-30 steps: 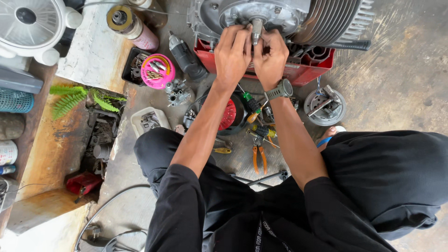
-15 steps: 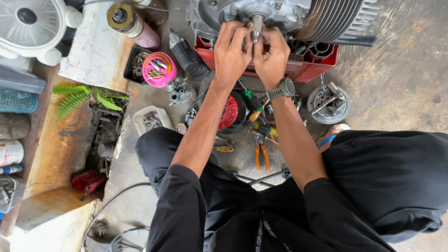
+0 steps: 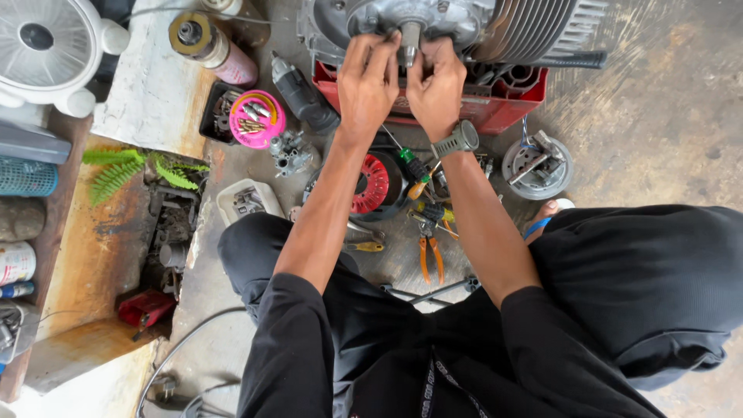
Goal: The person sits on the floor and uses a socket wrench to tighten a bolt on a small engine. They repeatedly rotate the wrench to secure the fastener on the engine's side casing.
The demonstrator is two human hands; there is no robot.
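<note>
Stained concrete floor [image 3: 665,116] filled the frame, with parts and hand tools spread across it. At top centre sat a small engine [image 3: 464,23], its grey crankcase facing the camera and its cooling fins running toward the upper right. It rested on a red plastic crate [image 3: 511,104].

Both hands met at the short steel shaft [image 3: 409,40] that projected from the crankcase. The left hand [image 3: 368,81] was closed, with its fingertips pinched against the left side of the shaft. The right hand [image 3: 436,89] was closed likewise on the right side, thumb next to the shaft. A grey wristwatch [image 3: 457,141] sat on the right wrist. What, if anything, was held between the fingers could not be told.

Below the hands, at frame centre, lay a round part with red windings [image 3: 371,184], a green-handled screwdriver [image 3: 410,164] and orange-handled pliers [image 3: 430,259]. A round metal plate assembly [image 3: 536,164] lay at centre right. At upper left stood a pink lid holding small fasteners [image 3: 257,120], a carburettor [image 3: 290,155] just beside it, a dark cordless drill [image 3: 303,94], a pink spray can [image 3: 213,48] and a white fan [image 3: 48,48].
</note>
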